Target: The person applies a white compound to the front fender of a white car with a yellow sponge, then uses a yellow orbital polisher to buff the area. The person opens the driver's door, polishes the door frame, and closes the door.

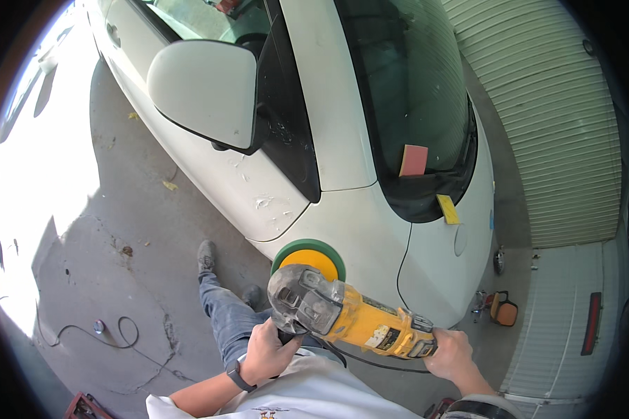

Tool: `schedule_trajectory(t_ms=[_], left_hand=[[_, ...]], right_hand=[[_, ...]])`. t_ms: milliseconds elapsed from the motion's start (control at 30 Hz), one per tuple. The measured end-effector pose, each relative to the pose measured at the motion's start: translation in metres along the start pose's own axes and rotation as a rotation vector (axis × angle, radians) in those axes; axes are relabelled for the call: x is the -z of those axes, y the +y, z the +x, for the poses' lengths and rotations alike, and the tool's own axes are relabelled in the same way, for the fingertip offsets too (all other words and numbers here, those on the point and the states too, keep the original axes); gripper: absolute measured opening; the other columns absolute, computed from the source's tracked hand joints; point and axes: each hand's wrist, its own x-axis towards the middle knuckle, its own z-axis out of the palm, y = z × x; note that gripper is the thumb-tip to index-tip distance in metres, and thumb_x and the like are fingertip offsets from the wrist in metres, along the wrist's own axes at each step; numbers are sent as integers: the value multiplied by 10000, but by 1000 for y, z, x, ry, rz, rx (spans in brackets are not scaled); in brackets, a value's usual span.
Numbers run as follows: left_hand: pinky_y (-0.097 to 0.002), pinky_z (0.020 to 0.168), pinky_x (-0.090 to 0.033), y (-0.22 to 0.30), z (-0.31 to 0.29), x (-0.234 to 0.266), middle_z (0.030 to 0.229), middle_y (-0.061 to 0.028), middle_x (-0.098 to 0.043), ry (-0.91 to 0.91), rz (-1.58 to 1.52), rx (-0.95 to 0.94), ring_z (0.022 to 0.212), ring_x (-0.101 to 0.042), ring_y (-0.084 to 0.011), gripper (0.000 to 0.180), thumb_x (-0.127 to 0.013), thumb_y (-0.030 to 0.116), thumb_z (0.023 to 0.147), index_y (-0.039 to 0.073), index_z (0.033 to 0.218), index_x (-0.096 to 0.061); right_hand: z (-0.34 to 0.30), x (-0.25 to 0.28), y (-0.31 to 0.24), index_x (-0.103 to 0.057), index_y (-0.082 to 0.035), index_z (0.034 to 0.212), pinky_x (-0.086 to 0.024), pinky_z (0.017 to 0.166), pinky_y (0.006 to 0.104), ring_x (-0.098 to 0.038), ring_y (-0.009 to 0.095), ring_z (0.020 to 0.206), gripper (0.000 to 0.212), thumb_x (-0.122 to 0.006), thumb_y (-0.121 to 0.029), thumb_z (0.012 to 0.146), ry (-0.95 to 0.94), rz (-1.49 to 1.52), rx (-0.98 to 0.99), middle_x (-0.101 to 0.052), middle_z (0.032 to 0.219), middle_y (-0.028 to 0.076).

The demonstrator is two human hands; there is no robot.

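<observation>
A yellow and grey power polisher (349, 318) with a round yellow-and-green pad (309, 257) is held against the white car's front fender (342, 223). My left hand (267, 349) grips the side handle under the tool's grey head. My right hand (449, 353) is closed on the rear of the yellow body, where a black cord leaves it. A dark watch sits on my left wrist. My leg in jeans and a grey shoe (206, 257) stand beside the car.
The white car (328, 140) fills the upper middle, with its side mirror (206, 91) at top left. A pink block (414, 160) and a yellow block (448, 209) lie near the windscreen base. A cable (112, 334) loops on the concrete. An orange object (503, 309) sits by the shutter (559, 126).
</observation>
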Motion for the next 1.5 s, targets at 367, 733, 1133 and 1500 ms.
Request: schedule_trajectory(t_ms=[367,733,1133,1500], left_hand=[[-282,478,-463,48,-129,108,640,-21,-636,307,30,440,488,-565,-93,65,-690,-14,876,-24,917,-641],[-312,456,-458,65,-108,234,620,-56,-573,299,-54,604,456,-549,-156,66,-643,-40,866,-32,870,-578],[-304,521,-554,79,51,446,747,-74,-623,-111,48,705,555,-619,-171,135,-654,114,945,-2,992,-604],[-484,1086,-475,24,235,525,1423,-255,-586,-285,1172,-27,1296,-584,-416,670,-692,426,976,-11,1456,-524]], right_hand=[[92,-172,-101,-553,-50,1401,-576,950,461,-681,382,1137,665,-813,-207,809,-180,694,564,-642,1315,170],[197,-235,-270,-463,-98,1513,-504,1090,449,-597,361,1300,819,-823,-307,808,-338,665,855,-576,1473,149],[208,-168,-377,-717,-11,1122,-555,893,483,-711,399,1026,405,-764,-298,839,-459,820,374,-754,1028,225],[135,-215,-343,-720,58,940,-575,699,393,-727,206,784,303,-783,-222,845,-707,1168,-254,-744,850,149]])
